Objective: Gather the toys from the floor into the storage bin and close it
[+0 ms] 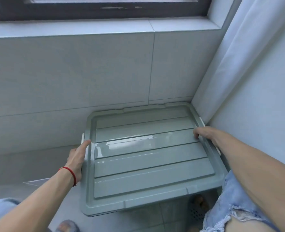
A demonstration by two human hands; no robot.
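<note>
**Lid seated on bin; both hands at the side edges**

One grey-green ribbed plastic lid covers one matching storage bin, which stands in the floor corner against the tiled wall and white curtain. The left hand lies with fingers straight along the lid's left edge, holding nothing. The right hand curls over the right edge, likely pressing it down to seat. Two white side latches show. No toys visible.
</note>
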